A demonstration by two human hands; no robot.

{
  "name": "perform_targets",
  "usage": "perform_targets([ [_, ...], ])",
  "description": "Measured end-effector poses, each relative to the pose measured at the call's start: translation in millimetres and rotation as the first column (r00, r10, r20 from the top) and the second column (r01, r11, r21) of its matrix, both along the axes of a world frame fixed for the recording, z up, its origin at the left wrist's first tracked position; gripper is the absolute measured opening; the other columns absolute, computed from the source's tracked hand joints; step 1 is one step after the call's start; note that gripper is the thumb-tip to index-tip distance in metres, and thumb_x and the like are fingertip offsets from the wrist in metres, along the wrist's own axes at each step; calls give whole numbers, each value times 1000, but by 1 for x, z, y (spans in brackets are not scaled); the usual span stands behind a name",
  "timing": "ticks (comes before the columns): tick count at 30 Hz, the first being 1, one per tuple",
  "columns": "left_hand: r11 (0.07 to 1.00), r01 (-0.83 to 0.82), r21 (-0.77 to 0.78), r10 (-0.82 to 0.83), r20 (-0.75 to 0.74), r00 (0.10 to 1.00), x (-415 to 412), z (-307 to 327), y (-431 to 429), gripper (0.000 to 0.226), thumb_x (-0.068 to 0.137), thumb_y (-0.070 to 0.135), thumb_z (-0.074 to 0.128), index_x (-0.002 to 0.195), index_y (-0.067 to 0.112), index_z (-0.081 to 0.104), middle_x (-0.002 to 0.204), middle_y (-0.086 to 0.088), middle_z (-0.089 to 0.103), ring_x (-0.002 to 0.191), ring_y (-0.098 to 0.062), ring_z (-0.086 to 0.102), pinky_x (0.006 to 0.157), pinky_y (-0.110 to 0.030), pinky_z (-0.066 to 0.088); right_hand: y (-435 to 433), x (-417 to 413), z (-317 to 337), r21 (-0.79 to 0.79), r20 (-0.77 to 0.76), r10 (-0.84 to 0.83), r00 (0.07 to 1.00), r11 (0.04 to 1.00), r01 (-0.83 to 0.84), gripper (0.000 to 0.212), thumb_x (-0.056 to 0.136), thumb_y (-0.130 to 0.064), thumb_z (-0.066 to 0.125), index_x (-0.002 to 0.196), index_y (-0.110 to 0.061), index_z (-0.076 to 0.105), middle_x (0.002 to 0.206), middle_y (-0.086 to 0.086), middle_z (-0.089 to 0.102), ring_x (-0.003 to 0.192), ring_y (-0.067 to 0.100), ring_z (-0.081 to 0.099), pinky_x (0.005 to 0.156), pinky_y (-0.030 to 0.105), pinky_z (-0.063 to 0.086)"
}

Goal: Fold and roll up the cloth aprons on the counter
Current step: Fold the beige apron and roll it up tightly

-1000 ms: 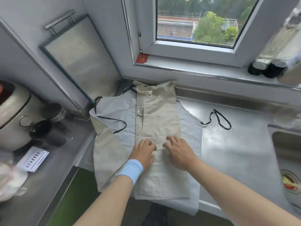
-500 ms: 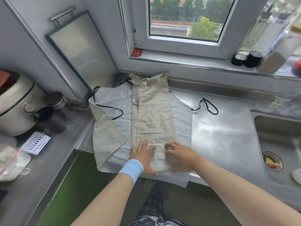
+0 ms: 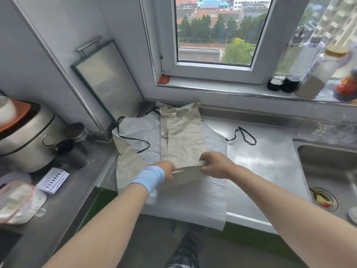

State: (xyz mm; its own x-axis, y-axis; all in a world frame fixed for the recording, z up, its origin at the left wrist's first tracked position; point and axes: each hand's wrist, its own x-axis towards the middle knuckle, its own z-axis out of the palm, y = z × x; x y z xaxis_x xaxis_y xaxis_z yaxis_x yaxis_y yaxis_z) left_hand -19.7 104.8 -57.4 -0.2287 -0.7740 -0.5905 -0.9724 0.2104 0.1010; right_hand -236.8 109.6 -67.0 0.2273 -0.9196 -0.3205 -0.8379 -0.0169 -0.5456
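Observation:
A beige apron [image 3: 182, 136], folded into a long narrow strip, lies on top of a pale grey apron [image 3: 191, 198] spread over the steel counter [image 3: 266, 157]. The strip's near end is turned up and over into a first roll. My left hand [image 3: 166, 170], with a blue wristband, grips the roll's left end. My right hand [image 3: 214, 164] grips its right end. A loose beige flap [image 3: 127, 167] hangs off the counter's left corner. The grey apron's black ties [image 3: 244, 135] lie on the counter.
A rice cooker [image 3: 25, 136] and dark cups [image 3: 71, 151] stand at the left beside a leaning tray [image 3: 108, 82]. The sink [image 3: 328, 171] is at the right. Bottles [image 3: 316, 74] line the window sill. The grey apron's near edge overhangs the counter front.
Both hands slid down the beige strip from flat pressing to its near end, took hold of it, and turned it up into a roll. The view tilted upward.

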Motion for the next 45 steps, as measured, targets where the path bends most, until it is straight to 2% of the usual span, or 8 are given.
perform_targets([
  [6, 984, 18, 180, -19, 2, 1000, 5, 45, -37, 25, 83, 23, 68, 106, 13, 69, 89, -2, 60, 79, -20, 54, 65, -23, 44, -29, -15, 39, 356, 137, 14, 990, 932, -63, 22, 79, -12, 56, 97, -14, 68, 81, 3, 68, 67, 17, 65, 53, 28, 51],
  [13, 916, -257, -308, 176, -269, 947, -4, 9, -90, 32, 88, 24, 57, 118, 32, 61, 119, 4, 65, 112, -24, 59, 94, -32, 45, -78, -17, 8, 67, 147, -275, 950, 961, 268, 21, 73, -10, 50, 81, -19, 67, 73, 2, 66, 57, 19, 59, 47, 26, 49],
  [17, 822, -139, -552, 2, -242, 970, -17, -28, -92, 50, 87, 21, 60, 133, 34, 46, 133, 8, 46, 123, -19, 43, 100, -33, 35, -109, -16, -27, -4, 116, -385, 915, 922, 388, 25, 86, -12, 52, 105, -21, 66, 104, 3, 70, 94, 22, 63, 74, 29, 48],
  [23, 983, 112, -148, -121, -51, 991, -23, -89, -93, 64, 89, 33, 57, 146, 35, 28, 161, -1, 2, 148, -25, 3, 118, -45, 14, -106, -5, -75, -267, -184, -110, 977, 962, 58, 74, 80, -4, 58, 147, -25, 34, 154, 9, 29, 140, 29, 31, 106, 40, 35],
  [31, 995, 79, -56, -72, 118, 990, -17, -113, -108, 84, 85, 71, 34, 151, 41, -9, 157, 5, -28, 146, -23, -23, 113, -57, -14, -109, -7, -117, 62, -437, 281, 854, 957, -283, 72, 95, -55, 34, 157, -31, 6, 165, 7, -8, 152, 25, -5, 117, 53, 11],
  [34, 995, 91, -51, -86, 94, 992, -18, -109, -119, 93, 76, 72, 46, 151, 42, 2, 161, 2, -14, 148, -25, -12, 116, -55, -7, -123, -7, -113, -37, -466, 252, 848, 952, -303, 61, 88, -50, 38, 145, -28, 35, 156, 8, 28, 144, 29, 27, 108, 54, 21],
  [38, 926, 34, -376, -62, -63, 996, -21, -86, -156, 43, 88, 48, 51, 128, 32, 49, 134, 2, 44, 126, -21, 40, 103, -37, 28, -162, 0, -94, -325, -334, 79, 939, 926, -193, 28, 86, -24, 55, 113, -21, 63, 112, 4, 60, 105, 30, 57, 86, 42, 39],
  [45, 953, -70, -294, 11, -199, 980, -21, -77, -236, 35, 95, 20, 46, 127, 33, 51, 133, 6, 47, 109, -28, 59, 85, -38, 49, -232, 8, -79, -395, -247, 82, 965, 902, -177, 29, 87, -10, 55, 111, -20, 70, 108, 3, 68, 97, 31, 64, 79, 39, 46],
])
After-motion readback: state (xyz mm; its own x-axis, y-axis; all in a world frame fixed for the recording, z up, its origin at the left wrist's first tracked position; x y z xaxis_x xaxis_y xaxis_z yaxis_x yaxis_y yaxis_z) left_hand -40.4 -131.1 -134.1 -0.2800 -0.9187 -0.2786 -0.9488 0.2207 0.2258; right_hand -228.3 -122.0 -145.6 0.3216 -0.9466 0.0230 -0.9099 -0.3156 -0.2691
